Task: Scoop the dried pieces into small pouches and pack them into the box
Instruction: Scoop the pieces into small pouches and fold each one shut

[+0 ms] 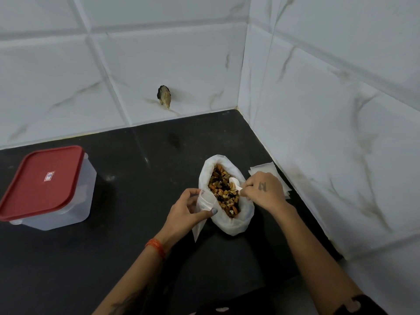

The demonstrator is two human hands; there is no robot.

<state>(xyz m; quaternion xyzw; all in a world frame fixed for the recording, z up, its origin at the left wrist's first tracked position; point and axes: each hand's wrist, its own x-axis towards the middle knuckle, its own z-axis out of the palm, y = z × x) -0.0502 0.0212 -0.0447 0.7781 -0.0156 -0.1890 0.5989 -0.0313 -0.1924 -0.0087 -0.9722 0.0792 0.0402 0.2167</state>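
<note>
Sleeve: one dark sleeve edge (361, 303) shows at the bottom right, nearest the camera.
Left grip: left hand (184, 212) holds one small white pouch (203, 208), fingers and thumb curled round its upper part so the mouth stands open; the pouch's lower end points down toward the worktop.
Right grip: right hand (263, 189) pinches the handle of one white spoon (235, 183), fingers closed on it; the spoon's bowl lies on the dried pieces.
Wristband: one orange band (156, 246) sits on the left wrist.
Bag: one white bag (227, 223) stands open on the worktop between the two hands, just beside the pouch.
Dried pieces: brown, tan and dark pieces (223, 194) fill the bag; too many to count.
Spare pouches: a flat stack of white pouches (263, 167) lies behind the right hand, near the right wall; the count cannot be told.
Box: one clear box (68, 212) with one red lid (41, 180) closed on it stands at the left, well apart from the bag.
Worktop: one black worktop (136, 235) carries everything.
Walls: two white tiled walls (159, 53) meet in the corner behind.
</note>
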